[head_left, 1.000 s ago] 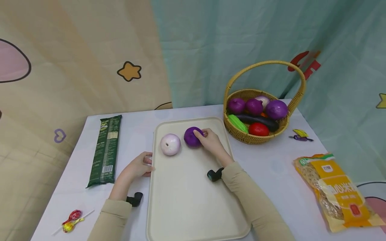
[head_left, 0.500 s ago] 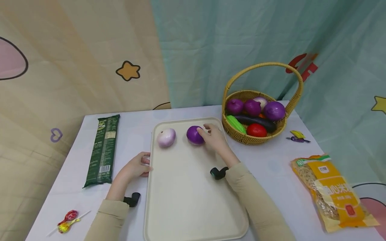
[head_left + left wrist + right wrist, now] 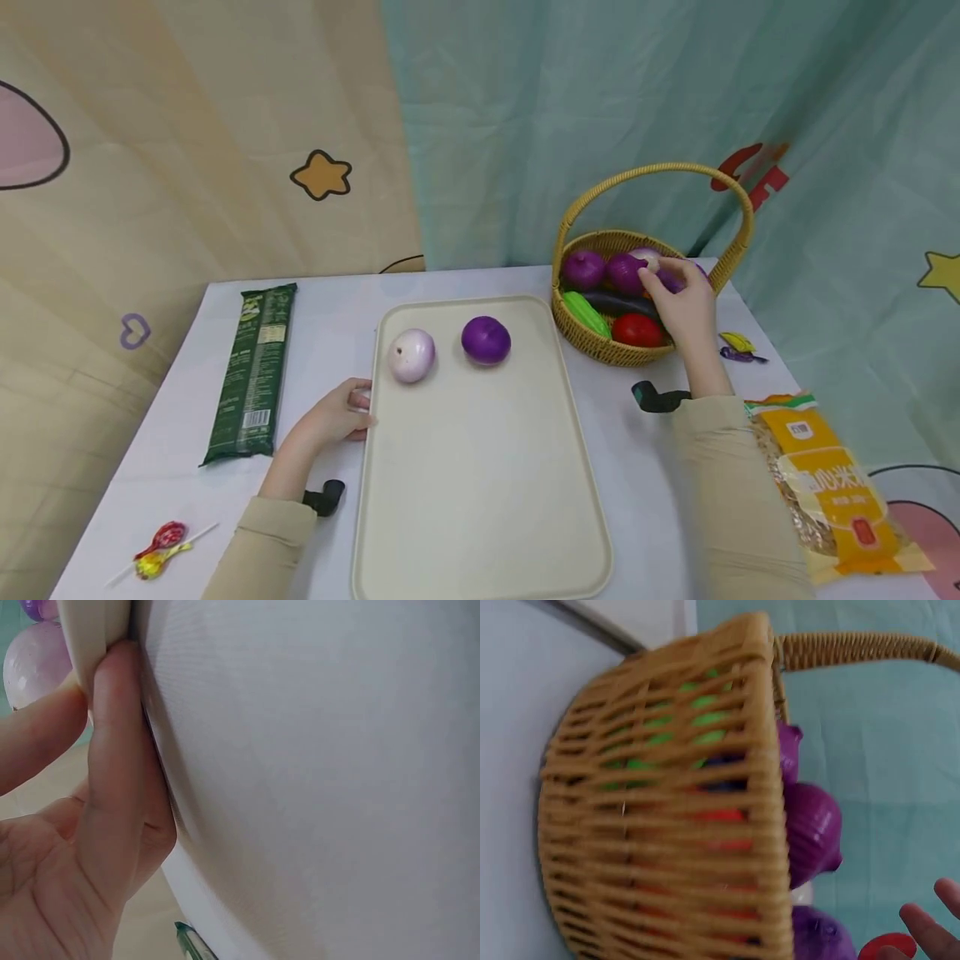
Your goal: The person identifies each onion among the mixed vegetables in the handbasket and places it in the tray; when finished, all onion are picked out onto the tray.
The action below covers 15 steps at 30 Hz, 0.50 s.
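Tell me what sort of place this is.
Probably a staged tabletop set rather than a real kitchen. Cartoon-print curtains hang behind a white table, and a wicker basket holds plastic-looking vegetables. Two onions sit on a cream tray.

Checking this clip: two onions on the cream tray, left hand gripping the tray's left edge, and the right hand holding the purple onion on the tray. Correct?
Not quite. The right hand is not on the purple onion; the head view shows it reaching into the wicker basket, away from the tray. The rest holds: the pale onion and the purple one lie on the tray, and the left hand grips its left edge.
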Each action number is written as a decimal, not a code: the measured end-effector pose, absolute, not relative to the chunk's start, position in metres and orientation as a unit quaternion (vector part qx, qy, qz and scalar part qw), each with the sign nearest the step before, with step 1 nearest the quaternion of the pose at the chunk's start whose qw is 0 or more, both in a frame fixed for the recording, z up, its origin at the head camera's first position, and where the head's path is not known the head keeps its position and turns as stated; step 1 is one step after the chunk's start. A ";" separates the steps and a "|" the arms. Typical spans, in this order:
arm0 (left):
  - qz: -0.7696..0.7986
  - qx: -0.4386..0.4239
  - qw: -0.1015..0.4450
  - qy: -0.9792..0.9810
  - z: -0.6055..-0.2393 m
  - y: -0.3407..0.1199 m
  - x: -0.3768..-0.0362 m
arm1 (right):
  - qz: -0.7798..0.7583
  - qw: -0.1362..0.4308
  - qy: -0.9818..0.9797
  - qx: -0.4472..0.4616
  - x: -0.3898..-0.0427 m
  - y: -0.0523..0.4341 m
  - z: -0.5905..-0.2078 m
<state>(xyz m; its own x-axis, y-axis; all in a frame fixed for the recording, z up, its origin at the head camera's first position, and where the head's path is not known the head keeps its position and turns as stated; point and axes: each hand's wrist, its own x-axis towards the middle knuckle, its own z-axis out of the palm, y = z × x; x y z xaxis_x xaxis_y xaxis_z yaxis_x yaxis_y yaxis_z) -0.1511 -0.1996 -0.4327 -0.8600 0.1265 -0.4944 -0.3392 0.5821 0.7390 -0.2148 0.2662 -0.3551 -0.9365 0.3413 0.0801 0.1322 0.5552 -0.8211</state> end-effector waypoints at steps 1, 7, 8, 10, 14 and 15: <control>0.453 -0.062 0.257 0.852 -0.433 -0.200 -0.151 | 0.452 0.115 -0.871 -0.154 -0.216 0.275 -0.357; 0.458 -0.059 0.255 0.850 -0.435 -0.202 -0.149 | 0.449 0.104 -0.869 -0.183 -0.223 0.301 -0.375; 0.460 -0.058 0.255 0.848 -0.434 -0.202 -0.149 | 0.441 0.104 -0.872 -0.182 -0.225 0.303 -0.378; 0.464 -0.057 0.254 0.847 -0.433 -0.201 -0.148 | 0.423 0.102 -0.882 -0.178 -0.227 0.304 -0.383; 0.465 -0.058 0.254 0.846 -0.432 -0.200 -0.148 | 0.390 0.095 -0.898 -0.182 -0.234 0.302 -0.391; 0.464 -0.060 0.254 0.847 -0.431 -0.200 -0.148 | 0.386 0.094 -0.899 -0.185 -0.236 0.301 -0.392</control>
